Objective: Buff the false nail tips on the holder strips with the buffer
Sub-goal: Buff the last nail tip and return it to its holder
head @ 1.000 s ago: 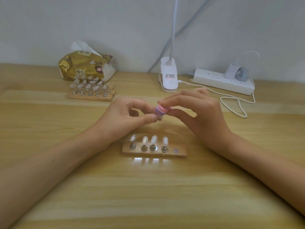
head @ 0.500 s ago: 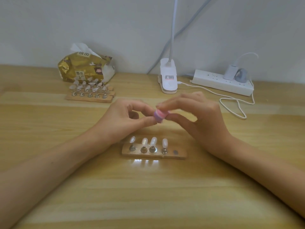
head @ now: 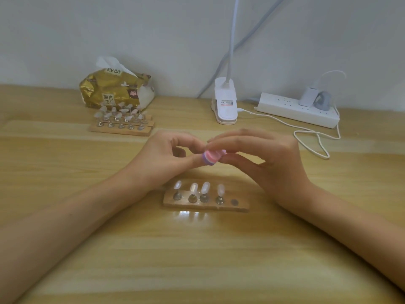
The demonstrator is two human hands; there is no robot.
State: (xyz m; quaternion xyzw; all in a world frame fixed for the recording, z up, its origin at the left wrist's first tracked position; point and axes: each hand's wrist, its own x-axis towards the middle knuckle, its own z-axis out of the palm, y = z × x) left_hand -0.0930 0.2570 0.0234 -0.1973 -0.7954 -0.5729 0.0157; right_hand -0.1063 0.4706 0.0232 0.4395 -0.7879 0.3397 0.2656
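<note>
A pink and purple buffer block (head: 211, 157) is pinched in my right hand (head: 267, 163) above the table's middle. My left hand (head: 166, 159) meets it from the left, thumb and forefinger pinching something small against the buffer; that item is hidden by the fingers. Below both hands lies a wooden holder strip (head: 241, 206) with several clear false nail tips (head: 205, 187) standing on metal pegs, and one bare metal disc (head: 234, 202) at its right end.
More wooden strips with nail tips (head: 121, 123) lie at the back left, in front of a gold tissue pack (head: 114, 91). A white clip lamp base (head: 225, 104) and a power strip (head: 298, 109) with a looping white cable (head: 315, 139) stand along the wall.
The buffer and both hands' fingertips have shifted slightly left and down across the frames. The strip below has not moved.
</note>
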